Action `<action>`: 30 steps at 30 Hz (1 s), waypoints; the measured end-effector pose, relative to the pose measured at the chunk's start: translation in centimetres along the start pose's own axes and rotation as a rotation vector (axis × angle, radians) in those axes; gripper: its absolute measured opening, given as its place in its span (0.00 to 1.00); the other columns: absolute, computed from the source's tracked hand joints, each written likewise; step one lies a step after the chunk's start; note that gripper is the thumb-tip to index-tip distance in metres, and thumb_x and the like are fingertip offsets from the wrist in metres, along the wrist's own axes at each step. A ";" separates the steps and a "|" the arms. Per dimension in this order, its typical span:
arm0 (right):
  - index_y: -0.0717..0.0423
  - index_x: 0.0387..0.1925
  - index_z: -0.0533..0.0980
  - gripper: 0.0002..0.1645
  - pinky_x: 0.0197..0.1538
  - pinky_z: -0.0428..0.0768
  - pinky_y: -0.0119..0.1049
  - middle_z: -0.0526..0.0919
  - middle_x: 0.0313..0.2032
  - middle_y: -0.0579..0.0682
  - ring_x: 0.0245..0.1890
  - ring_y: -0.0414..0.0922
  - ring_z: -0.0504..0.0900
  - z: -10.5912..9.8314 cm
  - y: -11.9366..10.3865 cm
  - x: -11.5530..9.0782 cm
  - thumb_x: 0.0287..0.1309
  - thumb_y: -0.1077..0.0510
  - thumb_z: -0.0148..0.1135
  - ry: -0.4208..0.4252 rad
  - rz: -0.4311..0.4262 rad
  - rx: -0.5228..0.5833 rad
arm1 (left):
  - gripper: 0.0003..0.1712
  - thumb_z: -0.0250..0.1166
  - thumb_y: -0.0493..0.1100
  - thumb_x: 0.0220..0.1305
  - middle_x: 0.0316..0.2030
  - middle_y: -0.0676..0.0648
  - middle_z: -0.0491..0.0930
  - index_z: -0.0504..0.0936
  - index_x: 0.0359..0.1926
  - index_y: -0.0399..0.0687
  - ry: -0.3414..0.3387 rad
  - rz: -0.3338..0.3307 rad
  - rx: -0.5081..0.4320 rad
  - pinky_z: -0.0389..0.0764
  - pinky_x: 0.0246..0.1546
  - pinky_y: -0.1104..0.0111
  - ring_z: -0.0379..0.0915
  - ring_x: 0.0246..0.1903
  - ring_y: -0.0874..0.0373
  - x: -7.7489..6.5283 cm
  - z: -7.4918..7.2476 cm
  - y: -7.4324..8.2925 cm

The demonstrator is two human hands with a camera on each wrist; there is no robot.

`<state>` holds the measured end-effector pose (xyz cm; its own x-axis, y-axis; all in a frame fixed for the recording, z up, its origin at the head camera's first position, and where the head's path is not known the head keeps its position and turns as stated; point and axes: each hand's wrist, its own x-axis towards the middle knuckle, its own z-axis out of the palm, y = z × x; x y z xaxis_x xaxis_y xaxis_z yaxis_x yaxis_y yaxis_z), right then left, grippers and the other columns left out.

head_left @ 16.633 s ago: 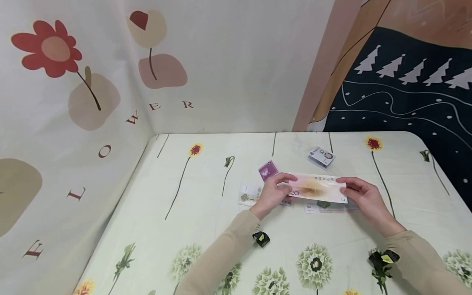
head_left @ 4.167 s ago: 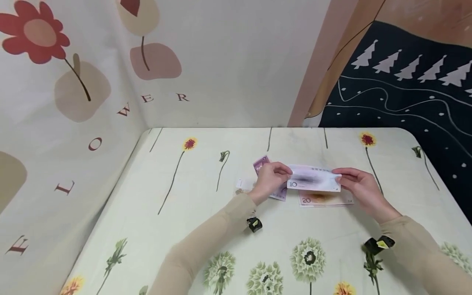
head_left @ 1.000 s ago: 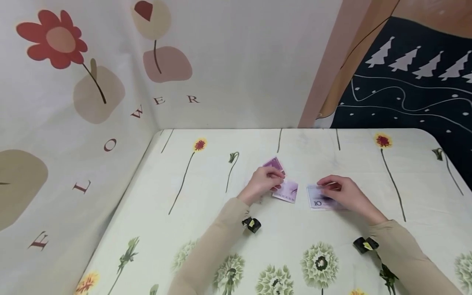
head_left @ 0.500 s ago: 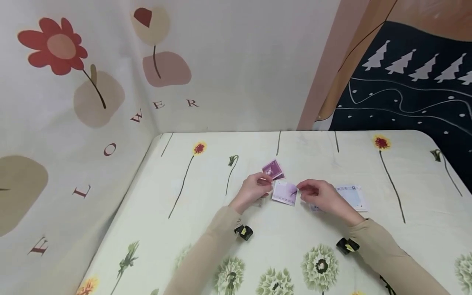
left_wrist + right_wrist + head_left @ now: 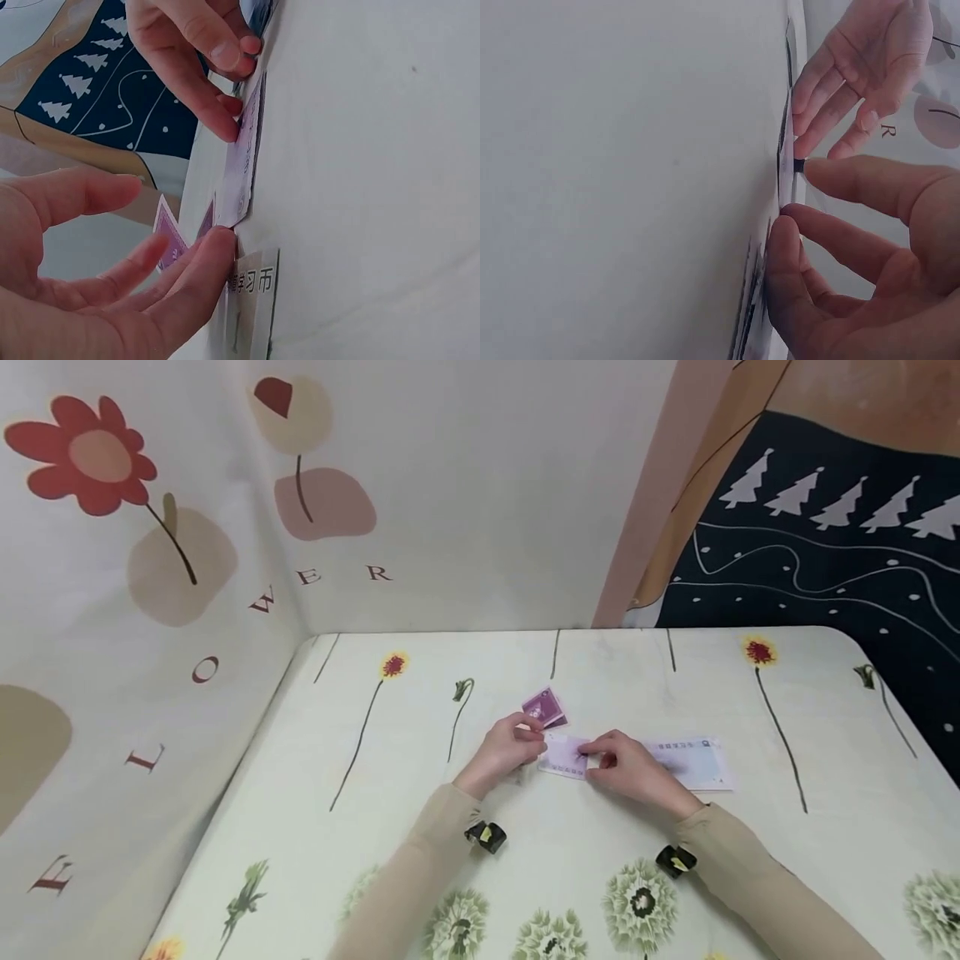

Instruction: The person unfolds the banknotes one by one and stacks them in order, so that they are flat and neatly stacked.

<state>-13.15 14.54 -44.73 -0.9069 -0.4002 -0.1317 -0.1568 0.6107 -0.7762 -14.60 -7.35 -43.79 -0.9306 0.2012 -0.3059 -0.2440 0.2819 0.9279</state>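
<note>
A folded pale purple play banknote (image 5: 562, 754) lies mid-table between my hands. My left hand (image 5: 501, 752) has its fingertips at the left end of this note, thumb held apart in the left wrist view. From the other side, my right hand (image 5: 630, 766) touches the right end with its fingertips. In the right wrist view the right thumb (image 5: 840, 174) stands away from the fingers. Under the left fingers a greyish banknote (image 5: 256, 300) shows in part. Just behind the left hand lies a folded dark purple banknote (image 5: 543, 707), its flaps raised.
Partly behind the right hand is a flat stack of banknotes, a pale blue note (image 5: 693, 762) on top. A flower-printed cloth (image 5: 420, 727) covers the table, and printed hangings (image 5: 480, 510) rise behind its far edge.
Both hands earlier held a 20 note, then a 10 note, which now lies on the stack. The right hand has since moved left to the folded purple note. The folded bundle at the back is gone.
</note>
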 end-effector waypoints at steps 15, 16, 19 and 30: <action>0.61 0.41 0.85 0.12 0.35 0.72 0.37 0.81 0.38 0.55 0.32 0.46 0.73 0.0 0.6 1.5 0.52 0.65 0.68 0.049 0.074 0.052 | 0.19 0.62 0.24 0.56 0.36 0.40 0.80 0.73 0.50 0.32 -0.052 -0.059 -0.137 0.79 0.36 0.69 0.75 0.31 0.59 0.0 1.0 -0.6; 0.61 0.41 0.85 0.12 0.35 0.72 0.37 0.81 0.38 0.55 0.32 0.45 0.73 0.0 0.6 1.5 0.52 0.65 0.68 0.050 0.068 0.050 | 0.18 0.62 0.23 0.56 0.35 0.41 0.80 0.74 0.49 0.32 -0.070 -0.048 -0.127 0.78 0.35 0.70 0.75 0.31 0.59 0.0 1.1 -0.7; 0.61 0.41 0.84 0.12 0.35 0.72 0.37 0.81 0.38 0.55 0.32 0.45 0.73 0.1 0.6 1.5 0.52 0.65 0.68 0.052 0.063 0.048 | 0.18 0.62 0.23 0.54 0.34 0.40 0.81 0.75 0.47 0.32 -0.110 -0.011 -0.098 0.76 0.33 0.72 0.75 0.31 0.59 -0.2 1.4 -0.8; 0.61 0.45 0.82 0.17 0.30 0.73 0.35 0.78 0.39 0.55 0.30 0.45 0.73 0.1 0.3 1.2 0.51 0.64 0.69 0.030 0.088 0.087 | 0.20 0.58 0.20 0.54 0.37 0.39 0.78 0.75 0.49 0.31 -0.044 0.021 -0.172 0.81 0.41 0.67 0.76 0.35 0.58 -0.6 2.2 -1.1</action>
<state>-14.25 14.20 -45.19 -0.9271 -0.3262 -0.1844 -0.0424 0.5802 -0.8133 -13.16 -5.76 -45.05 -0.9238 0.2476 -0.2919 -0.2716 0.1133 0.9557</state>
